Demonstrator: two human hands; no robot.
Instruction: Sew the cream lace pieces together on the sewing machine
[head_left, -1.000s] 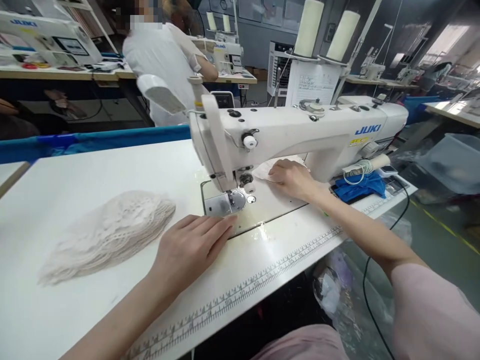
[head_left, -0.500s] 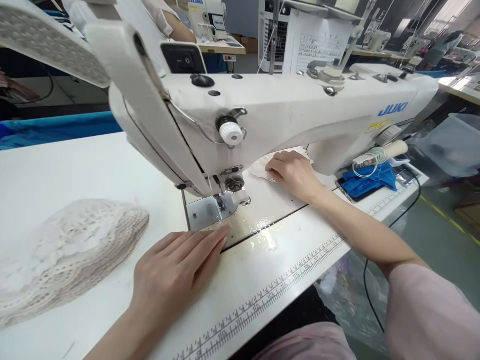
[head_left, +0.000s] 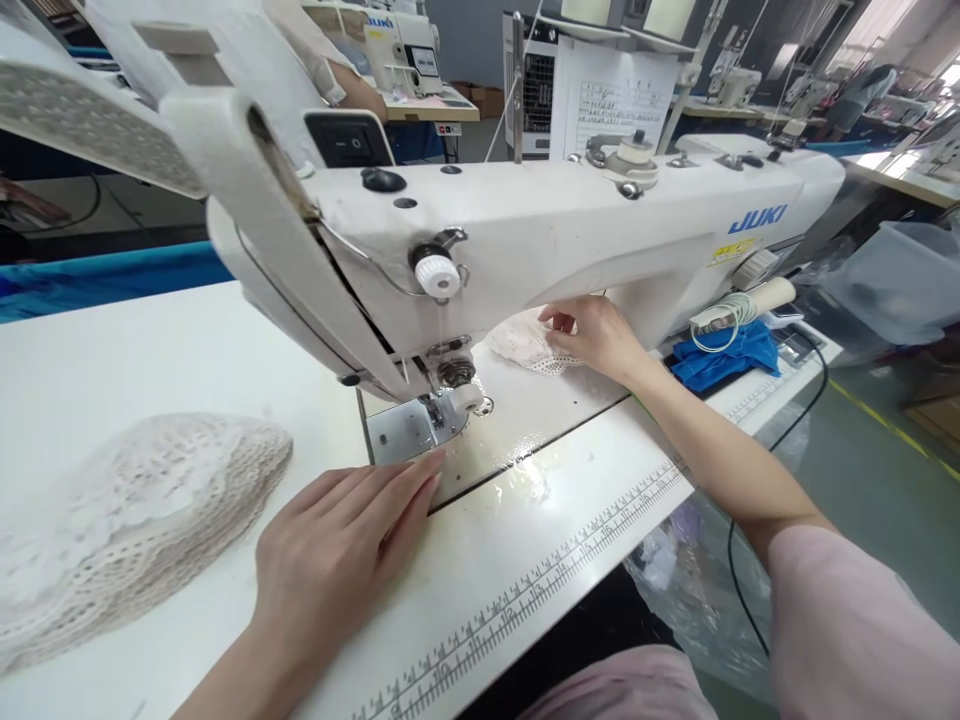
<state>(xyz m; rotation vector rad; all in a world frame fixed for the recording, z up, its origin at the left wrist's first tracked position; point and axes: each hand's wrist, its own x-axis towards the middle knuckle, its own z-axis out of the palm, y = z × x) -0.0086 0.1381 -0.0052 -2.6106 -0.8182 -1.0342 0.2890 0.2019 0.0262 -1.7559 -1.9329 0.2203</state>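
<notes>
My left hand point(head_left: 337, 545) lies flat on the white table point(head_left: 135, 350), fingers stretched out, fingertips at the edge of the metal needle plate point(head_left: 405, 428) of the white JUKI sewing machine point(head_left: 570, 235). My right hand point(head_left: 596, 335) reaches under the machine's arm and pinches the edge of a small white lace piece point(head_left: 525, 345) lying on the machine bed. A stack of white lace pieces point(head_left: 127, 515) sits on the table to the left of my left hand.
A measuring tape strip point(head_left: 540, 585) runs along the table's front edge. Blue cloth point(head_left: 720, 358) and a coiled white cord point(head_left: 739, 305) lie at the machine's right end. A lamp head point(head_left: 82, 115) hangs at top left. Another person point(head_left: 330, 70) works at a far bench.
The view has moved closer to the machine. My right hand has lifted slightly and now pinches the lace piece's edge. My left hand stays flat by the needle plate.
</notes>
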